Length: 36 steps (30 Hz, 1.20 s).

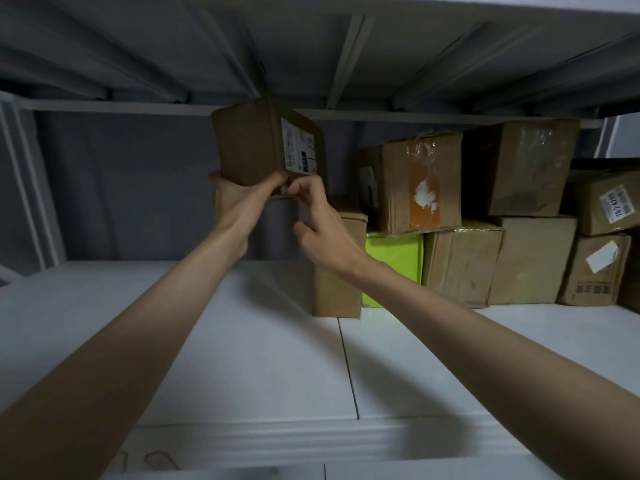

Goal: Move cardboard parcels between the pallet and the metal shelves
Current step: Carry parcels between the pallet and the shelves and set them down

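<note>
A small brown cardboard parcel (256,143) with a white label on its right face is held up inside the shelf bay, well above the white metal shelf (259,341). My left hand (235,199) grips its lower left corner from below. My right hand (318,216) pinches its lower right edge with the fingertips. On the right of the shelf, cardboard parcels are stacked in two layers; the nearest is a plain upright box (337,271).
A lime-green box (393,258) stands in the bottom layer, with an orange-taped box (419,185) above it and labelled boxes (602,202) at the far right. The upper shelf's underside (311,57) hangs close overhead. A white upright (27,188) frames the left.
</note>
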### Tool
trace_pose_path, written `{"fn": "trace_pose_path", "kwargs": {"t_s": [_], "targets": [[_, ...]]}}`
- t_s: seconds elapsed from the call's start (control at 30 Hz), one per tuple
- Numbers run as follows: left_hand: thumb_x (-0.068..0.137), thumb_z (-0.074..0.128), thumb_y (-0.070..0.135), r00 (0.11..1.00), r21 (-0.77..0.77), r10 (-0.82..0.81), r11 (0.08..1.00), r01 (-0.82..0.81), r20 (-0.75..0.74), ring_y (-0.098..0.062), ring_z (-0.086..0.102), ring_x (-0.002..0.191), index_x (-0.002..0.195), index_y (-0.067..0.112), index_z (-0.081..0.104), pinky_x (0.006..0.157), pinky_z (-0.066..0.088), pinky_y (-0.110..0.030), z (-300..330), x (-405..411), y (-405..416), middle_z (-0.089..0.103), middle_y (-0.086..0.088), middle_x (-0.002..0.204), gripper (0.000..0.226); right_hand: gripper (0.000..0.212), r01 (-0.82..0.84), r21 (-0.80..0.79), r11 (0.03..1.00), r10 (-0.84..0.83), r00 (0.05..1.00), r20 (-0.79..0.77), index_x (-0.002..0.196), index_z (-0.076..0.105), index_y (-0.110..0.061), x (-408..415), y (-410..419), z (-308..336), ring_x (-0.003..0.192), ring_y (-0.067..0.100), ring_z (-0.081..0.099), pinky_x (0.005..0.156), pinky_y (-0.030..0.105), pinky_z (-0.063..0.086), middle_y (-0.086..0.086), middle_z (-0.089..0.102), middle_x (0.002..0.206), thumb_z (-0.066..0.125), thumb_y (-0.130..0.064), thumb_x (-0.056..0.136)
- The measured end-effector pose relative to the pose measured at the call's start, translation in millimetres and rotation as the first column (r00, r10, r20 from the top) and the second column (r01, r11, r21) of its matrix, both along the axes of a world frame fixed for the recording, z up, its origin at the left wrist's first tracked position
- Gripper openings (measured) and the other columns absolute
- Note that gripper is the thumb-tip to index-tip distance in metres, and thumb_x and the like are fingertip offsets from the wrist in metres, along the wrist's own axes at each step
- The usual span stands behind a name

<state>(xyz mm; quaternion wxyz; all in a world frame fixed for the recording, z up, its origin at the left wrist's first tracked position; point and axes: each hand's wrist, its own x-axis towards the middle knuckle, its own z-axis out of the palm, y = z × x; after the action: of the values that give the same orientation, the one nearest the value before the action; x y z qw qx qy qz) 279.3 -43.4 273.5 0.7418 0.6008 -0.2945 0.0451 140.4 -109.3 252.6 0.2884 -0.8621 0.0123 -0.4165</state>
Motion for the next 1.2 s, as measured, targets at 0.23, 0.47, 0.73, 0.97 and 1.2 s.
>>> {"fn": "trace_pose_path", "kwargs": {"t_s": [0.23,0.47,0.73,0.97,1.2], "targets": [[0.064,0.083,0.055,0.994,-0.136,0.041,0.989,-0.055,-0.101,-0.010,0.055,0.117,0.139,0.021,0.035,0.108,0.045,-0.035,-10,9,36,0.056,0.006,0.131,0.096,0.058,0.003,0.008,1.000,-0.003,0.999,0.044,0.136,0.039,-0.006,5,14,-11,0.137,0.017,0.044,0.116,0.028,0.033,0.006,0.049,0.141,0.051,0.012,0.083],[0.059,0.077,0.062,0.989,-0.172,0.006,0.985,-0.031,-0.145,-0.011,0.062,0.113,0.131,0.025,0.040,0.105,0.049,-0.039,-31,-2,78,0.061,0.011,0.122,0.088,0.054,0.103,0.002,0.995,-0.102,0.991,-0.091,0.139,0.040,-0.013,-13,25,-28,0.136,0.020,0.042,0.111,0.040,0.038,0.004,0.046,0.144,0.056,0.000,0.089],[0.062,0.075,0.060,0.988,-0.226,0.074,0.969,-0.104,-0.137,-0.013,0.067,0.108,0.134,0.020,0.043,0.094,0.057,-0.036,-41,-45,139,0.066,0.004,0.124,0.088,0.056,0.090,-0.009,0.996,-0.090,0.989,-0.120,0.144,0.040,-0.015,-56,38,-23,0.137,0.018,0.042,0.098,0.017,0.029,0.003,0.047,0.147,0.059,-0.010,0.092],[0.068,0.067,0.063,0.993,-0.188,0.032,0.981,-0.053,-0.113,-0.016,0.069,0.110,0.139,0.015,0.048,0.094,0.057,-0.038,-59,-119,186,0.068,-0.005,0.126,0.087,0.066,0.042,0.093,0.995,-0.034,0.996,-0.086,0.152,0.033,-0.012,-110,55,-38,0.142,0.020,0.037,0.109,0.022,0.030,0.006,0.039,0.156,0.063,-0.017,0.093],[0.074,0.058,0.063,0.993,-0.110,-0.088,0.991,0.079,-0.084,-0.015,0.067,0.114,0.130,0.026,0.061,0.095,0.055,-0.041,-83,-194,212,0.071,0.003,0.123,0.067,0.100,-0.005,0.332,0.943,0.033,0.996,-0.079,0.161,0.008,-0.018,-169,69,-74,0.150,0.020,0.027,0.121,0.038,0.029,0.004,0.024,0.165,0.073,-0.013,0.085]]}}
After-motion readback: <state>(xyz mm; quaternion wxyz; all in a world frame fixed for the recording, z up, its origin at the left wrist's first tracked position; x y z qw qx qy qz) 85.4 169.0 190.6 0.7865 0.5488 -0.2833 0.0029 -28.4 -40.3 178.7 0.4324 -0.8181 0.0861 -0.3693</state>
